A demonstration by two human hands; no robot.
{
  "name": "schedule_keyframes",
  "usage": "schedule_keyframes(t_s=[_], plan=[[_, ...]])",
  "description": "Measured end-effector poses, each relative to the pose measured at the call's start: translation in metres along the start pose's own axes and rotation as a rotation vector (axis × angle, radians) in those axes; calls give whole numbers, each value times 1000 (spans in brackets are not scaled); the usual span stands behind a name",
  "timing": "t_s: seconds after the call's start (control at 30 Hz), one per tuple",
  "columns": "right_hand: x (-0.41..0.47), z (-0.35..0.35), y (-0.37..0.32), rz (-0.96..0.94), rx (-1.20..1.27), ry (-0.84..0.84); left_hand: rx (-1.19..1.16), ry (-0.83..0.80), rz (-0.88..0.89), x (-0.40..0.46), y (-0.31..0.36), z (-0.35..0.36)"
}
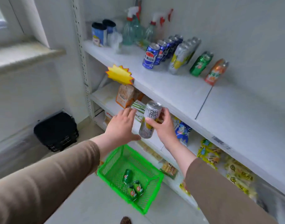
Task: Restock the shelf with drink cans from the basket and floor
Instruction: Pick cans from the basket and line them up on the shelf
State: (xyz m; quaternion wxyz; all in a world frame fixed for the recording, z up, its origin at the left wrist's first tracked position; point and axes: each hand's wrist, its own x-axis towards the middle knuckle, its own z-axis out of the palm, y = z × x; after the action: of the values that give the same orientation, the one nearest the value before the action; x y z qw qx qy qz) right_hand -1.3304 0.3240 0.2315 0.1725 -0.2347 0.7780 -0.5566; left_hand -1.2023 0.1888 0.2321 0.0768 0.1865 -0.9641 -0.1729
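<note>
Brown sleeves (pixel 46 180), both hands raised before white shelf (pixel 179 92).
Right hand (pixel 162 126) grips smooth silver can (pixel 150 119) below shelf edge; left hand (pixel 122 126) spread, fingers straight, beside it. Green mesh basket (pixel 148 162) holds three green cans (pixel 132 185).

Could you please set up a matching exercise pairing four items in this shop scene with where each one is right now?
Things:
1. silver can
2. three green cans
3. orange can
4. black bin

Places:
A. on the floor by the wall
B. gripped in the right hand
C. in the green basket
D. at the right end of the can row on the shelf

Pairs: 1-B, 2-C, 3-D, 4-A
</note>
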Motion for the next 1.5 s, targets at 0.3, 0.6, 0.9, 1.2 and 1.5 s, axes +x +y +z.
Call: schedule_keyframes(t_s=[0.3, 0.6, 0.9, 1.2, 1.5], plan=[[82, -44, -88, -125, -19, 123, 37, 98, 73, 94, 34, -75], [183, -56, -71, -94, -112, 204, 74, 33, 39, 189, 41, -67], [240, -48, -73, -75, -113, 287, 77, -5, 81, 246, 26, -61], [261, -34, -49, 9, -153, 365, 72, -27, 95, 265, 14, -56], [271, -16, -34, 87, -259, 431, 86, -41, 99, 276, 10, -48]])
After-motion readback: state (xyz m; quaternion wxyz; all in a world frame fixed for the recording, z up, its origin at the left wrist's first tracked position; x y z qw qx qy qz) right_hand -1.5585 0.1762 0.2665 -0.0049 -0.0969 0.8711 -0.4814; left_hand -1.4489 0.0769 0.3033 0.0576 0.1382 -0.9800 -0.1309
